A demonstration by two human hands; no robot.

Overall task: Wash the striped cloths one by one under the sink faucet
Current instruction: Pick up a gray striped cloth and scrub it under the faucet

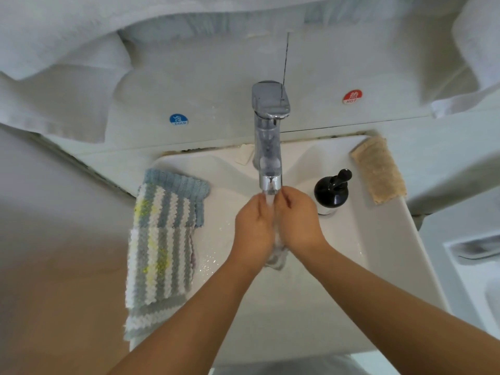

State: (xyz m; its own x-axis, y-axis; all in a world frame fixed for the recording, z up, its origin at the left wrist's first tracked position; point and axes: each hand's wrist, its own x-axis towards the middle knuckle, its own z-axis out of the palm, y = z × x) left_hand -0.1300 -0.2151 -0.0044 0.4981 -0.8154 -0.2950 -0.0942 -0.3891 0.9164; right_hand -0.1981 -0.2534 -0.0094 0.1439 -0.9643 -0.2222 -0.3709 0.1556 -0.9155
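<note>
Both hands work one wet cloth (277, 247) under the running faucet (269, 158): the left hand (254, 226) and right hand (299, 221) have their fingers curled and pinching it between them, directly below the spout. The task looks partway through, judging by the pile left of the fingers: striped cloths (162, 239) draped over the sink (392, 239) rim, apparently waiting; at least two layers show, but the exact count is unclear. Right of the fingers stand one black soap pump (331, 192) and one beige cloth (378, 169).

black pump bottle (331, 190) | beige cloth (378, 170) sink's right rim | cold sticker (178, 119) | hot sticker (352, 97)
</note>
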